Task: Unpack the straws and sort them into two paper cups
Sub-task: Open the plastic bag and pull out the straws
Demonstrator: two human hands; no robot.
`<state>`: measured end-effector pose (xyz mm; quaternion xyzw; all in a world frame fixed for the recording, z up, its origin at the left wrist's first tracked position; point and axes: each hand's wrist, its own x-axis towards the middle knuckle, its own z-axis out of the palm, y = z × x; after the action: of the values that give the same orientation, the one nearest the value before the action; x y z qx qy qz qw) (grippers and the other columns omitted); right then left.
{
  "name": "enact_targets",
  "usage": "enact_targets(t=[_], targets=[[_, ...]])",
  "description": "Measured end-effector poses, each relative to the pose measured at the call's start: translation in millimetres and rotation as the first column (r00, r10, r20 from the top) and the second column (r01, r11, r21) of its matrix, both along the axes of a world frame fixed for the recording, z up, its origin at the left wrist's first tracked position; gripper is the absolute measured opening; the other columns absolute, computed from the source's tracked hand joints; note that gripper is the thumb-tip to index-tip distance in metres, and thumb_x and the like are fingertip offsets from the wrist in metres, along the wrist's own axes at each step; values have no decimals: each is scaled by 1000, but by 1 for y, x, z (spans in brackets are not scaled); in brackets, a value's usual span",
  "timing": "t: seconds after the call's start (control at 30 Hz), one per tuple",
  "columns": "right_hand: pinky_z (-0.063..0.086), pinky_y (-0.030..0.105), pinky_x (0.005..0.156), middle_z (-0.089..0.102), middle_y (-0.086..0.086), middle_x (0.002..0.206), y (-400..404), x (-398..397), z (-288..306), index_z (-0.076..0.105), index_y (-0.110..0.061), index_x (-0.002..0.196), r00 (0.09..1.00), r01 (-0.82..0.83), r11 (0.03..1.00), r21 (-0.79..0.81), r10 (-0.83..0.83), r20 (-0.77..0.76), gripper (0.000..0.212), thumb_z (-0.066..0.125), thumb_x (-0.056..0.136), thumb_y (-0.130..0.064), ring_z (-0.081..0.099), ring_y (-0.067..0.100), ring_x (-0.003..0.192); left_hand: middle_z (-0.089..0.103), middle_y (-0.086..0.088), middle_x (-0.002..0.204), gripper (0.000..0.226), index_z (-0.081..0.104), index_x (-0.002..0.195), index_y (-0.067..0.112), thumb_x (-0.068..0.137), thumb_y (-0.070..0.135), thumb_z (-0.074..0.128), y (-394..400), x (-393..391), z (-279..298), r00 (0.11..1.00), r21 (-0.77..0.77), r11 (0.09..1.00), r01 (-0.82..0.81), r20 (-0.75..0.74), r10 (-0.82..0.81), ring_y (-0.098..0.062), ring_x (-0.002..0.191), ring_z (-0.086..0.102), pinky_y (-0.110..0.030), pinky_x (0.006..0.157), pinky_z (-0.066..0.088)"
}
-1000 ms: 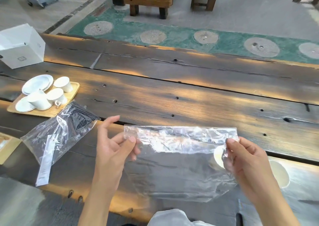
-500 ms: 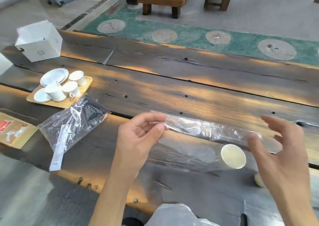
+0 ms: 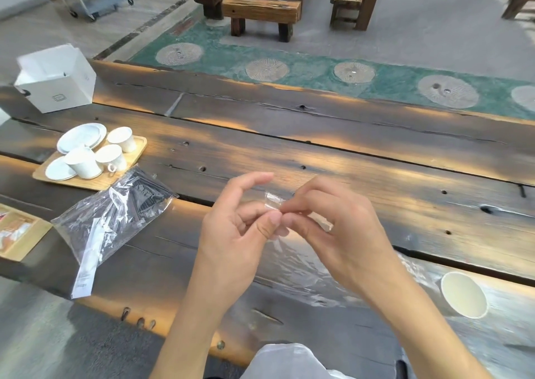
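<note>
My left hand (image 3: pixel 234 234) and my right hand (image 3: pixel 335 231) meet over the middle of the dark wooden table (image 3: pixel 318 135). Both pinch the same corner of a clear empty plastic bag (image 3: pixel 301 265), which hangs down from my fingers and spreads over the table below them. A second clear bag (image 3: pixel 115 216) lies to the left, holding black straws (image 3: pixel 144 196) and a white paper-wrapped strip. One white paper cup (image 3: pixel 463 294) stands at the right near the table's front edge. No second paper cup shows in this view.
A wooden tray (image 3: pixel 136 158) with white ceramic cups and saucers sits at the left. Behind it stands a white box (image 3: pixel 58 83). Another wooden tray (image 3: pixel 26 239) is at the far left edge. Something white (image 3: pixel 283 361) lies in my lap. Benches stand beyond the table.
My hands were apart, stretching the clear bag wide; now they have come together at one corner of it. The view has shifted, so the paper cup appears further right.
</note>
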<state>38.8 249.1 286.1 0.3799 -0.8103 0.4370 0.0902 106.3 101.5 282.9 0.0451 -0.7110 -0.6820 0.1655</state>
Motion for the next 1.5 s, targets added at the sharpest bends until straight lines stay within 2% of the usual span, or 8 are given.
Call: enact_targets(t=[0.57, 0.7, 0.8, 0.97, 1.1, 1.17, 1.3, 1.5], targets=[[41, 19, 58, 58, -12, 64, 22, -9, 20, 65, -11, 81, 866, 39, 985, -171, 51, 497, 15, 62, 96, -11, 50, 5, 60, 73, -10, 84, 46, 48, 133, 28, 92, 35, 66, -3, 8, -2, 989, -18, 989, 144, 35, -143, -13, 71, 66, -23, 64, 52], [43, 23, 57, 66, 1, 68, 14, -2, 19, 68, -17, 81, 855, -39, 988, -146, 109, 507, 12, 68, 92, -22, 55, 9, 61, 76, 5, 87, 33, 71, 103, 35, 74, 47, 81, 4, -2, 0, 987, -111, 988, 110, 129, -95, -8, 78, 70, -25, 67, 55], [47, 31, 63, 71, 1, 76, 18, -2, 21, 69, -19, 81, 867, 19, 992, -125, 46, 497, 15, 69, 91, -31, 62, 21, 71, 72, -1, 67, 9, 75, 76, 22, 82, 27, 79, 5, -4, 2, 996, -67, 995, 69, 53, -66, -7, 63, 66, -19, 61, 50], [40, 6, 80, 69, -18, 108, 71, -17, 7, 67, -30, 105, 876, 339, 940, 42, -331, 350, 27, 60, 88, -50, 58, -11, 104, 68, -3, 63, 17, 72, 79, 11, 87, 26, 75, -12, -2, 7, 998, 34, 999, 30, -57, -28, -12, 62, 63, -22, 63, 51], [44, 21, 95, 66, -16, 126, 108, -22, -17, 58, -32, 131, 759, 373, 927, 34, -326, 564, 70, 62, 76, -74, 57, -2, 120, 64, -2, 65, 18, 70, 78, 14, 89, 27, 69, -15, -3, 2, 996, 171, 985, -15, -87, 30, -15, 62, 58, -22, 60, 47], [47, 19, 87, 76, -7, 110, 112, -19, -27, 65, -19, 121, 721, 331, 938, -99, -184, 668, 86, 66, 62, -81, 67, 3, 106, 62, -3, 65, 16, 71, 77, 16, 89, 26, 67, -14, -4, 0, 994, 226, 973, -46, -83, 67, -15, 62, 56, -22, 59, 46], [52, 28, 77, 73, 7, 77, 107, -14, -45, 76, -15, 85, 652, 334, 864, -376, 77, 755, 58, 90, 50, -60, 67, 17, 72, 61, -2, 65, 19, 71, 75, 19, 91, 20, 61, -15, -8, -2, 987, 297, 945, -135, -48, 156, -15, 64, 55, -24, 62, 46], [43, 28, 70, 67, -2, 69, 103, -13, -48, 72, -22, 71, 719, 375, 805, -459, 60, 693, 39, 85, 62, -58, 53, 18, 64, 61, -3, 69, 24, 70, 76, 16, 96, 13, 56, -22, -10, -12, 967, 409, 878, -249, 53, 249, -17, 66, 51, -28, 67, 43]])
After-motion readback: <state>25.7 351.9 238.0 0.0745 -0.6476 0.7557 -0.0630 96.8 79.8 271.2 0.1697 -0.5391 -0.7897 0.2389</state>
